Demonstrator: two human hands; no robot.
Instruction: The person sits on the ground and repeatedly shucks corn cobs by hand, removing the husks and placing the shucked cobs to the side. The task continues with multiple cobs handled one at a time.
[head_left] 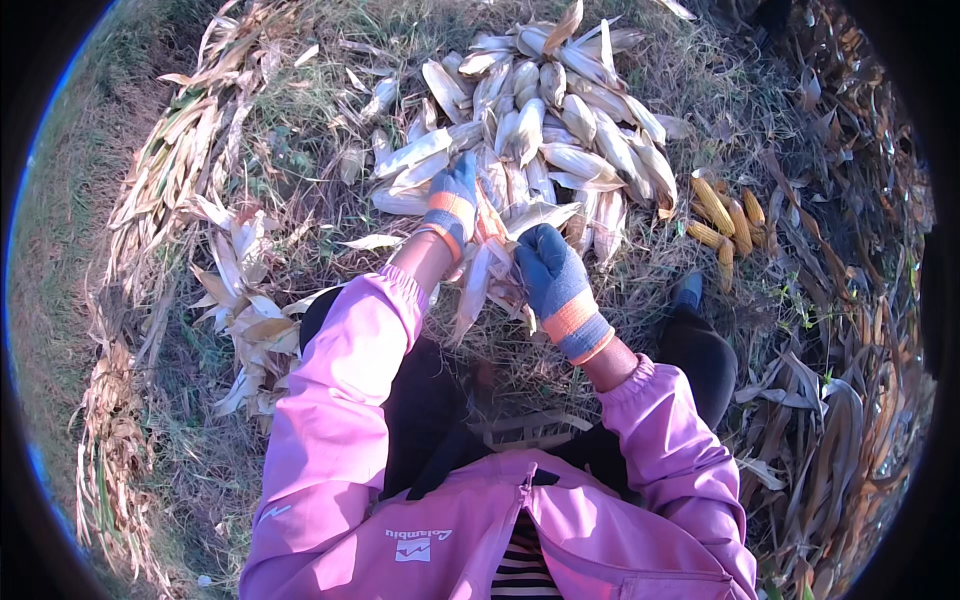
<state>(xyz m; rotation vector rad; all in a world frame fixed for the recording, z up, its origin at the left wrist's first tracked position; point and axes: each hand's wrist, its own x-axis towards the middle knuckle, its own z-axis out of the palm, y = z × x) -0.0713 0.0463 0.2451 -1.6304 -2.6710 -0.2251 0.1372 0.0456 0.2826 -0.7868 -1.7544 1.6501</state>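
Note:
Both of my hands wear blue-grey knit gloves with orange bands. My left hand (455, 205) is closed on an ear of corn (488, 222) in its dry husk, at the near edge of the pile. My right hand (556, 282) is closed with its fingers curled on the pale husk (475, 292) of the same ear. Husk leaves hang loose and spread between the two hands. The fingertips and most of the ear are hidden by gloves and husk. Just beyond lies a heap of unhusked corn ears (590, 115).
Several bare yellow corn cobs (738, 220) lie on the grass to the right. Stripped husks (250, 310) are strewn at the left. Dry corn stalks (185, 160) line the far left, and more stalks and leaves (840, 450) lie along the right. My dark-clad legs (700, 355) are folded close by.

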